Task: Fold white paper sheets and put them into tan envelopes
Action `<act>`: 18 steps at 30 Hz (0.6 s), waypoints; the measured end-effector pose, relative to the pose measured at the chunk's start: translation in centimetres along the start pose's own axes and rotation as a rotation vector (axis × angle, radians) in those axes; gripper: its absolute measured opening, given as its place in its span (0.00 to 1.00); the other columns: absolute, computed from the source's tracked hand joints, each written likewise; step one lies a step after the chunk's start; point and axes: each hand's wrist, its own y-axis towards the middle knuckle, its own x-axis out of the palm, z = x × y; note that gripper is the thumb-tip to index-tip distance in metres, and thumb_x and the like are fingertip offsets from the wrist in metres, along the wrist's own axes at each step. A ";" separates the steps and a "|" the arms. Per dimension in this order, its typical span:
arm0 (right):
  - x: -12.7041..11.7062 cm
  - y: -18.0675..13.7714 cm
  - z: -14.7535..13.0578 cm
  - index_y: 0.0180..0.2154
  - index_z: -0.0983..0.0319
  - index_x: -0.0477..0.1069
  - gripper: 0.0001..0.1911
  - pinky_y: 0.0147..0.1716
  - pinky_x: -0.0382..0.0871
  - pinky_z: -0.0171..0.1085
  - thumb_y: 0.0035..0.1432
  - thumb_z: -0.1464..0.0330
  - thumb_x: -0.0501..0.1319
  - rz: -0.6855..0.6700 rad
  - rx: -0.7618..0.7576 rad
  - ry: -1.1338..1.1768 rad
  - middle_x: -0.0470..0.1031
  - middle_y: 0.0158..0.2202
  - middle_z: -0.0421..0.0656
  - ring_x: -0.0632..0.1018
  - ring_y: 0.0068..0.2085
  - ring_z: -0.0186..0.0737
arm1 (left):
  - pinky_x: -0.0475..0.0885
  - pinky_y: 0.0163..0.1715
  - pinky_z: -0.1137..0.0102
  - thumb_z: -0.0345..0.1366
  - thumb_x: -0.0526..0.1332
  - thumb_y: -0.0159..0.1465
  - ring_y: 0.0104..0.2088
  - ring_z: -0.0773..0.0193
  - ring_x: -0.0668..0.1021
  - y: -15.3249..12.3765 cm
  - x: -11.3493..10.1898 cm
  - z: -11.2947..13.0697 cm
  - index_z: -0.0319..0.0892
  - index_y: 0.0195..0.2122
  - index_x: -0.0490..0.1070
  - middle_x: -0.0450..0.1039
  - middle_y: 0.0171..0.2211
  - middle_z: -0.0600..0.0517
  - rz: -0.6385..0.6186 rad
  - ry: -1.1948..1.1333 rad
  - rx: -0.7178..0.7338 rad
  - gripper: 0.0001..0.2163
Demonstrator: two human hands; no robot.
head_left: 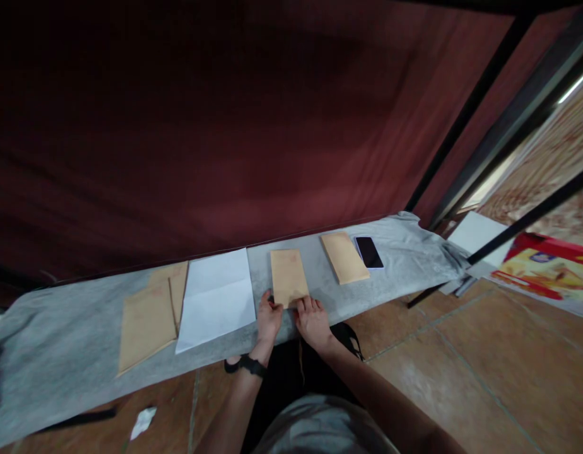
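A brown paper envelope (288,274) lies flat on the grey cloth in front of me. My left hand (269,320) is closed at its near left corner, thumb and fingers pinching the edge. At the near right corner my right hand (313,321) has its fingers bent over the edge, the thumb mostly hidden underneath. To the right lies another brown envelope (345,258), beside a dark-screened phone (369,252). On the left a sheet of white paper (218,296), faintly creased across, rests next to a few overlapping brown envelopes (147,325).
The long narrow bench (59,340) is covered with grey cloth and stands against a dark red curtain (216,183). Black metal poles (471,107) rise at the right, near a red and yellow box (551,271). A crumpled white scrap (143,422) lies on the tiled floor.
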 end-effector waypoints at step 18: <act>-0.3 0.0 2.9 0.28 0.60 0.69 0.23 0.35 0.79 0.41 0.43 0.51 0.73 0.068 0.831 1.820 0.76 0.24 0.41 0.81 0.27 0.40 | 0.79 0.38 0.64 0.40 0.64 0.66 0.37 0.59 0.83 -3.8 1.9 3.1 0.39 0.70 0.50 0.80 0.40 0.44 -0.308 -0.580 -0.243 0.34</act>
